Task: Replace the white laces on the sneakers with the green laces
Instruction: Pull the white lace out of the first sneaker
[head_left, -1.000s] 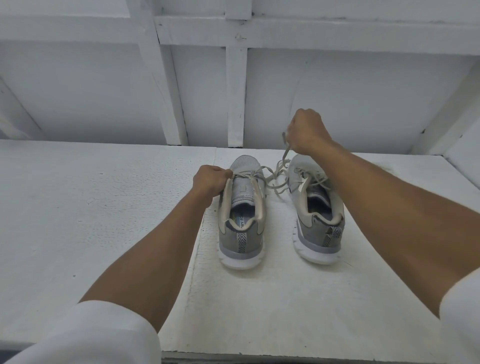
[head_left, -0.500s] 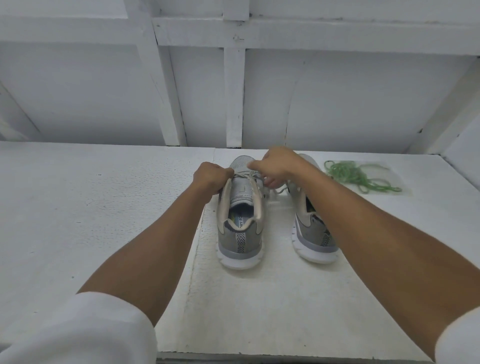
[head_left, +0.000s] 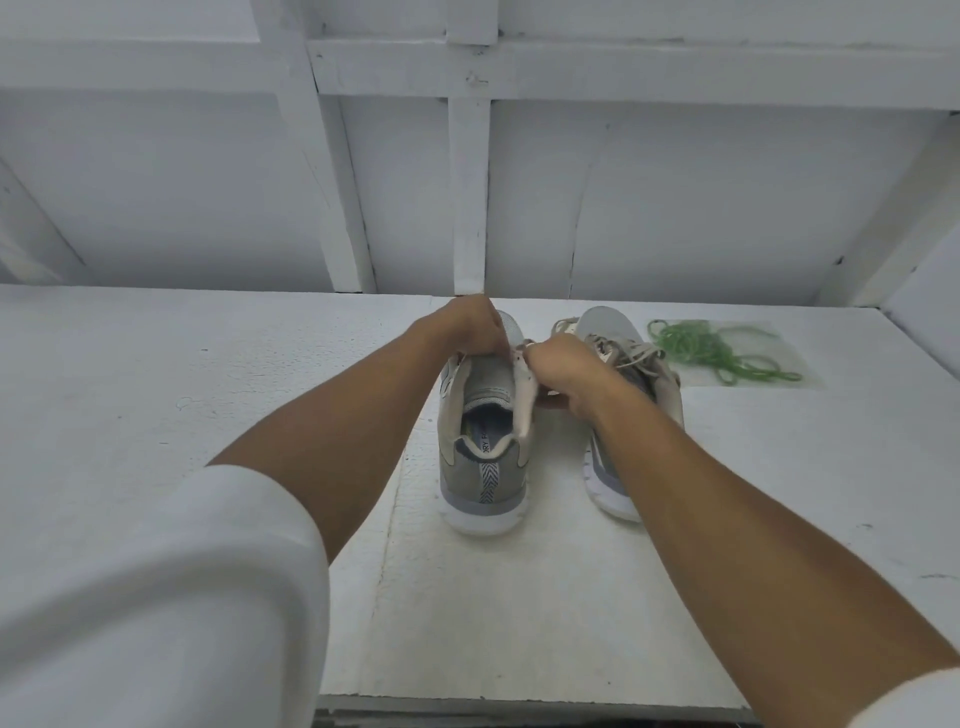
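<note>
Gripping the left sneaker (head_left: 483, 457) from both sides, at the centre of the desk (head_left: 208, 415).

Left hand (head_left: 470, 327): fingers curled down over the far end of the shoe's opening. Whether they pinch a lace or the upper itself cannot be told.

Right hand (head_left: 563, 369): thumb and fingers closed around the right eyelet flap of the same shoe, pulling it outward.

Containers:
- The left sneaker's mouth faces up and toward the camera, with a printed insole visible inside and the tongue lying flat.
- The right sneaker (head_left: 608, 322) is just beside it on the right, with its opening mostly hidden behind the right forearm. Its white laces (head_left: 631, 356) lie loose and tangled across the top.
- The green laces (head_left: 701, 348) are in a loose heap at far right, just beside the right sneaker's toe. They sit on or in a clear plastic sheet (head_left: 769, 338); which of the two cannot be told.

Edges and room:
- Both heels point toward the near edge of the desk and the toes toward the white framed wall (head_left: 467, 208), which is close behind them.
- A seam in the desk surface runs near-to-far just left of the left sneaker.
- A broad stretch of white surface lies to the left, and another between the heels and the near edge.
- White sleeves (head_left: 156, 597) cover both upper arms.
</note>
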